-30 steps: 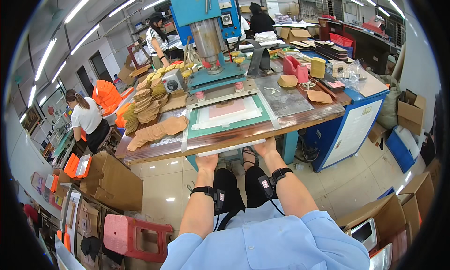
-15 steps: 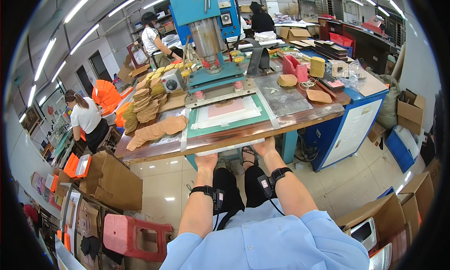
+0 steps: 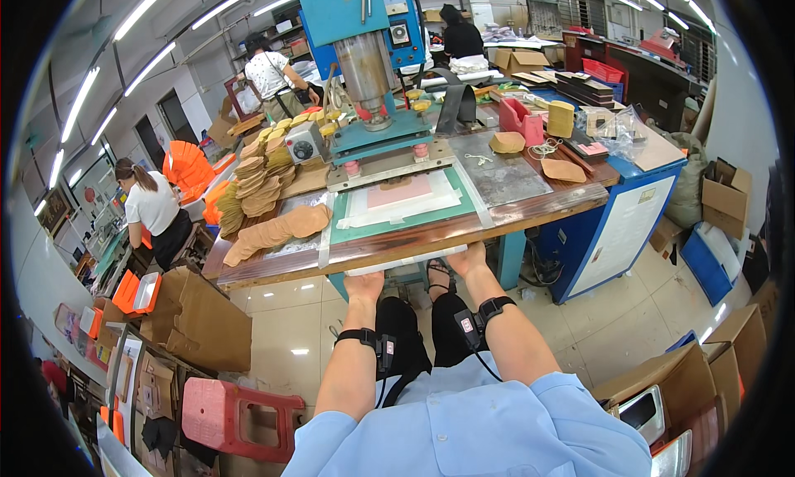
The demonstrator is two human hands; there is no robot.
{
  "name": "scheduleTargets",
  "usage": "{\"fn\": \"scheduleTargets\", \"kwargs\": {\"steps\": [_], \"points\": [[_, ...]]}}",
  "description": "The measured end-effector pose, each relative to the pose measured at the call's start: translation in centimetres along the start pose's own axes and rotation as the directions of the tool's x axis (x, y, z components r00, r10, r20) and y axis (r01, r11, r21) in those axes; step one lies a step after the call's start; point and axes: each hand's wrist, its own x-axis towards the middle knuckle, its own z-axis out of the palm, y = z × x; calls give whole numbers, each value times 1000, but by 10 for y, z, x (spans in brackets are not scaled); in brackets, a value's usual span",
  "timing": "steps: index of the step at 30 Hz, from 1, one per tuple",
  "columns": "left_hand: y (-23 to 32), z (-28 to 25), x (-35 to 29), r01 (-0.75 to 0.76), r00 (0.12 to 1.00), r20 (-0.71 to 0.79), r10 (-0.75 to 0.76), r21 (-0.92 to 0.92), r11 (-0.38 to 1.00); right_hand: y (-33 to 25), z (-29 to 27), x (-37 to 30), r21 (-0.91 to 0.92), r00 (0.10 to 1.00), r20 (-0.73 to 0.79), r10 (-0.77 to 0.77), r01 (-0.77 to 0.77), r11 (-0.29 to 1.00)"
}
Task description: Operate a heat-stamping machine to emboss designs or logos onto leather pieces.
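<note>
and here's the left hand point(image 3: 364, 286), low in front of the press point(image 3: 367, 69), wrist up to the table's edge, at the near-left end of a white bar point(image 3: 406, 261). the right hand point(image 3: 469, 260) is at the other end, front-right of the press. fingers vanish under the table point(image 3: 542, 212) on both, so how far open they are, or whether they grip the bar, i can't tell. the bar itself runs just under the table edge, in front of the press. up top, just before the press, a green mat point(image 3: 469, 202) carries white sheets and a pink sheet point(image 3: 399, 192). left of the press, brown pieces point(image 3: 281, 233) lie overlapped, piles point(image 3: 257, 181) behind them. right of the press, a pink holder point(image 3: 521, 126); farther right, a blue cabinet point(image 3: 617, 237).
</note>
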Motion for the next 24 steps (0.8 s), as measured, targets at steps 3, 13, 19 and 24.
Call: {"fn": "scheduleTargets", "kwargs": {"steps": [3, 13, 19, 24], "points": [[0, -3, 1, 4, 1000, 24, -4, 0, 1000, 0, -3, 2, -15, 1000, 29, 0, 1, 1000], [0, 0, 3, -2, 1000, 23, 2, 10, 1000, 1, -4, 7, 25, 1000, -8, -21, 21, 999], [2, -9, 7, 4, 999, 53, -6, 31, 1000, -2, -7, 4, -107, 1000, -18, -6, 4, 994], [8, -28, -16, 278, 960, -68, -271, 326, 904, -52, -18, -60, -830, 881, 151, 448, -133, 542]]}}
